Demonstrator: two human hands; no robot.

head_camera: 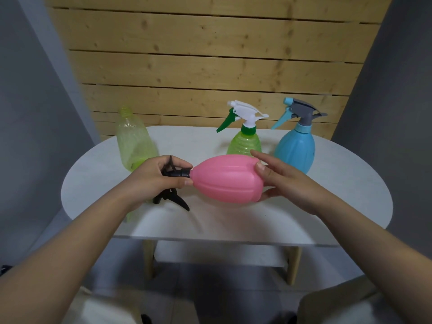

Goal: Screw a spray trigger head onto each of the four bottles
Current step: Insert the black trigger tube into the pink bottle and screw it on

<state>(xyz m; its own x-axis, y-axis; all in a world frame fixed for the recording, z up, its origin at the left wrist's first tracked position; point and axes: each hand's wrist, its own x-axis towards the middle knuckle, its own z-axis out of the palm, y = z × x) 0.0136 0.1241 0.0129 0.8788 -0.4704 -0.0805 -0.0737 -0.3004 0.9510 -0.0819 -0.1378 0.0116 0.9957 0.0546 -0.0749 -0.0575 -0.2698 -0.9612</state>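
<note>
A pink bottle lies sideways above the white table, neck to the left. My left hand grips the black trigger head sitting on its neck. My right hand cups the bottle's base with thumb and fingers. Behind stand a green bottle with a white and green trigger head, and a blue bottle with a grey and blue trigger head. A pale green bottle with an open neck stands at the back left. A yellow-green piece shows under my left forearm, mostly hidden.
The table is small and oval, its front edge close to my knees. A wooden slat wall rises right behind it, with grey walls on both sides.
</note>
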